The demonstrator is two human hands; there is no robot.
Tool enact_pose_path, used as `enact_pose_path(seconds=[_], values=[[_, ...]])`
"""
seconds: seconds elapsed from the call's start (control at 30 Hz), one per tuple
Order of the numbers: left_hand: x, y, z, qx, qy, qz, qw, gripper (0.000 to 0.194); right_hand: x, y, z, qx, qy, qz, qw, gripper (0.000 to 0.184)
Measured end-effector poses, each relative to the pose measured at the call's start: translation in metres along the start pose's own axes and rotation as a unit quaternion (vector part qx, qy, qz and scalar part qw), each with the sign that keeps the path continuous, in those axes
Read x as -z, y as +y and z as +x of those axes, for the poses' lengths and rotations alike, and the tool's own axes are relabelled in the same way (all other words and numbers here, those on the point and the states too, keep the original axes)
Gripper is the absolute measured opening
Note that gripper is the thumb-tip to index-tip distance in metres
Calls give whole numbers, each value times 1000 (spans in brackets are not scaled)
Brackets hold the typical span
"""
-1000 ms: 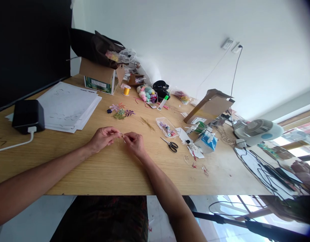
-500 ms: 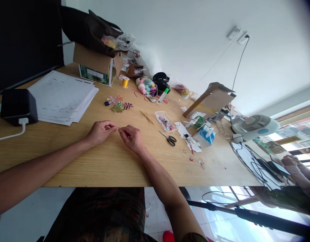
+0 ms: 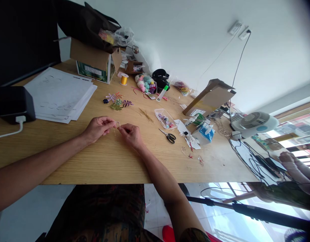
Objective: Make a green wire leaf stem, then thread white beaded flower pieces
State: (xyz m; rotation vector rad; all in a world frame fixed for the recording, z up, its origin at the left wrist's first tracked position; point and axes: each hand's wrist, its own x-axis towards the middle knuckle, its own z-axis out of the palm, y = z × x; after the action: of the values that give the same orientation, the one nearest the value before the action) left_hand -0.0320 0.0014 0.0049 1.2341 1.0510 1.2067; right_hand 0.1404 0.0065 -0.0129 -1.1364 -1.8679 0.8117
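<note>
My left hand (image 3: pixel 98 129) and my right hand (image 3: pixel 131 136) sit close together above the wooden table (image 3: pixel 114 158). Both pinch a thin, pale gold wire (image 3: pixel 117 125) between fingers and thumb, and a short bent loop shows between them. The fingers hide part of the wire. Beyond my hands lie finished wire flowers in purple, orange and green (image 3: pixel 117 102), and a loose gold wire sprig (image 3: pixel 146 115) lies to the right of them.
Black-handled scissors (image 3: pixel 168 137) and a clear bead box (image 3: pixel 165 118) lie to the right. Stacked papers (image 3: pixel 59 94), a gold wire spool (image 3: pixel 124 79), a cardboard box (image 3: pixel 93 65) and a fan (image 3: pixel 254 124) stand around. Another person's arm (image 3: pixel 293 166) shows far right.
My hands have come closer together, and a small wire loop now shows between them. The whole scene has shifted slightly in view as my head moved.
</note>
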Motion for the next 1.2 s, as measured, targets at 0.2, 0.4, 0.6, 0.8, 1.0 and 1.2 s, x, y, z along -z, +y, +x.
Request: enact_pose_path(seconds=[0.2, 0.4, 0.6, 0.8, 1.0, 1.2], values=[[2, -4, 3, 10, 49, 30, 998, 25, -3, -5, -2, 73, -36, -61, 995, 19], [5, -14, 5, -91, 40, 223, 970, 26, -1, -7, -2, 117, -8, -94, 989, 20], [2, -15, 3, -181, -51, 279, 942, 21, 5, -5, 0, 76, 53, -41, 995, 22], [-3, -5, -5, -158, -114, 203, 960, 17, 5, 3, 4, -62, 30, 62, 996, 23], [0, 1, -3, -22, -22, 24, 999, 27, -1, 1, 1, -65, 0, 75, 995, 29], [3, -1, 2, -10, 46, 35, 998, 31, -3, -5, -3, 12, -22, -4, 1000, 25]])
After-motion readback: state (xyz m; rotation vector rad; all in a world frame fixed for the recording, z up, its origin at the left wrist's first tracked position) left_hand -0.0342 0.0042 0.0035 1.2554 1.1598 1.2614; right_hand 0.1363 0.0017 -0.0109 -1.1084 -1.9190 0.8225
